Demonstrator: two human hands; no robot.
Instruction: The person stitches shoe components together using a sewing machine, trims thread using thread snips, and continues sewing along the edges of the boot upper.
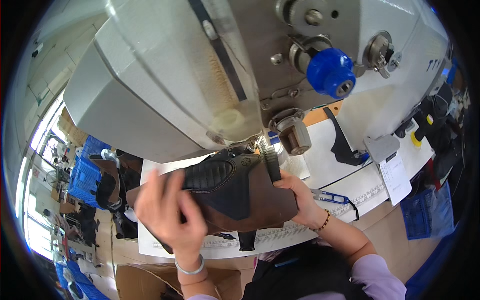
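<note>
A brown and black leather shoe upper [270, 200] lies under the head of a grey sewing machine [150, 80]. It has a ribbed black padded panel with a stitched curved border and a small round emblem. My right hand [302, 200] grips its right edge, thumb on top and the other fingers mostly hidden. Over the left part of the upper is my left hand [172, 212], blurred by motion, its fingers apart and nothing seen in them. A dark brush-like strip [269, 159] stands by the needle area, which the machine partly hides.
A white worktable [345, 180] carries a ruler strip, blue-handled thread snips [330, 196], a black cut piece [340, 140] and a paper card [395, 177]. Blue crates stand left [90, 172] and right [417, 212]. Below is an open cardboard box [142, 282].
</note>
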